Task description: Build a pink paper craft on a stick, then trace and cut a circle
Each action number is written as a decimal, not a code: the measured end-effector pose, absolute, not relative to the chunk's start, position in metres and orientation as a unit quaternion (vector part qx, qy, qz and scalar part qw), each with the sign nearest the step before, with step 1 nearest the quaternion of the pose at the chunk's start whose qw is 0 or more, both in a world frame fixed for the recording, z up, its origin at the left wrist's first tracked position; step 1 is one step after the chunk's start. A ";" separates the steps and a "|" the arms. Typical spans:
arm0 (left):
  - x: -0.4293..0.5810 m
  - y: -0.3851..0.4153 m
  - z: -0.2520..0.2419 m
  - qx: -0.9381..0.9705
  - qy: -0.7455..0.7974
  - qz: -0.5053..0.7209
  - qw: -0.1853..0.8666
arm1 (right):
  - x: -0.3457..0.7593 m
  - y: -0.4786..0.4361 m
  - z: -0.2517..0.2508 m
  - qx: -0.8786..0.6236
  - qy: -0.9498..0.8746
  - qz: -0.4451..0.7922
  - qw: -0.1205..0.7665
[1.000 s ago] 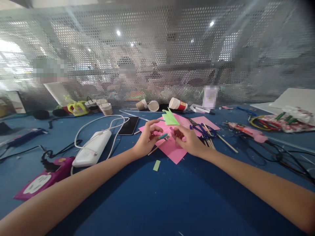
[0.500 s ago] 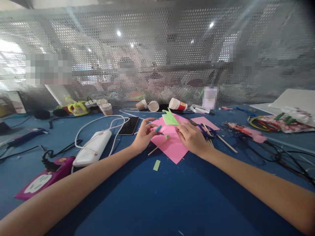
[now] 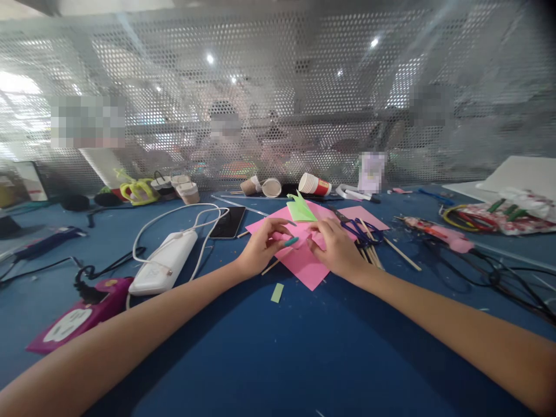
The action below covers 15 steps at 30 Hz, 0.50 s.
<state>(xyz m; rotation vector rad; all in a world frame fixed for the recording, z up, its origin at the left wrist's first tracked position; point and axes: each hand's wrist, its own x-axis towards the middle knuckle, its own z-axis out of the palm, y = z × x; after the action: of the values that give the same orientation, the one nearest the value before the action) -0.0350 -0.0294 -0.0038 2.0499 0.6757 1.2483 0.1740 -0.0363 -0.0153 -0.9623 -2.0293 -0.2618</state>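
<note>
Counter (image 3: 278,359) comes first: it is big and blue, and everything lies on it. In the middle lies the pink paper (image 3: 306,269), its near corner flat on the counter. The left hand (image 3: 260,250) and the right hand (image 3: 337,248) meet over its middle. Both are curled nearly closed, with the fingertips pinching a raised bit of the pink paper between them, likely to keep a fold tight. A white power bank (image 3: 163,263) with its cord sits off to the left, and a dark phone (image 3: 228,223) lies near it, out of the way. Blue scissors (image 3: 362,231) lie just right of the right hand, easy to grab. A folded green paper (image 3: 299,209) rests on the pink paper's far side. A thin stick (image 3: 271,266) pokes out under the left hand. A tiny green scrap (image 3: 277,292) lies just in front.
</note>
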 end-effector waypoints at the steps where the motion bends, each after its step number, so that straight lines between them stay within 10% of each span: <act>1: -0.035 -0.031 -0.005 0.795 0.254 0.461 0.302 | 0.174 -0.037 -0.015 -0.377 -0.817 -0.103 0.425; 9: -0.037 -0.033 -0.008 0.831 0.236 0.462 0.201 | 0.168 -0.054 -0.010 -0.296 -0.820 -0.050 0.487; 15: -0.036 -0.034 -0.008 0.805 0.243 0.507 0.193 | 0.150 -0.063 -0.010 -0.402 -0.623 0.320 0.589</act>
<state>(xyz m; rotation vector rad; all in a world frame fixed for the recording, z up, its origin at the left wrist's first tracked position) -0.0361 -0.0338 -0.0081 2.2579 0.6812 1.4217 0.1499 -0.0635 -0.0100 -0.9363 -1.4509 0.7461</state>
